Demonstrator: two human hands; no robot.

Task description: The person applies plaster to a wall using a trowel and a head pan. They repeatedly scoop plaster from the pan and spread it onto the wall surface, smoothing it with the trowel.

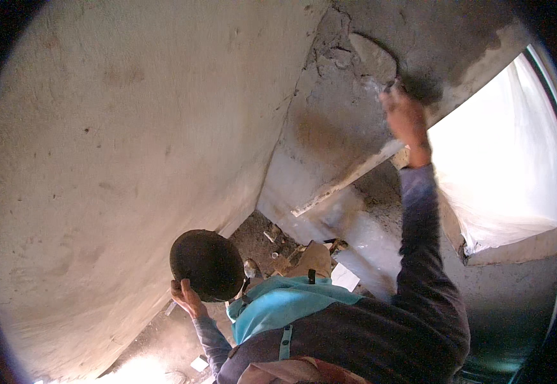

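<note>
My right hand [408, 120] is raised to the upper right, a little blurred, with its fingers closed round the handle end of a trowel [374, 59]. The trowel's pointed blade lies against, or very near, the rough grey plaster [336, 83] beside the wall corner. Down at the lower left, my left hand [189, 299] grips the edge of a round dark bowl [207, 265]. Most of its fingers are hidden by the bowl. What the bowl holds, if anything, is too dark to make out.
A large pale wall [137, 128] fills the left side. At the right, white sheeting [502, 160] covers a bright window opening above a sill [515, 246]. A straight ledge edge [349, 179] crosses below my right hand. Debris [278, 246] litters the floor near a white sheet-like piece [344, 277].
</note>
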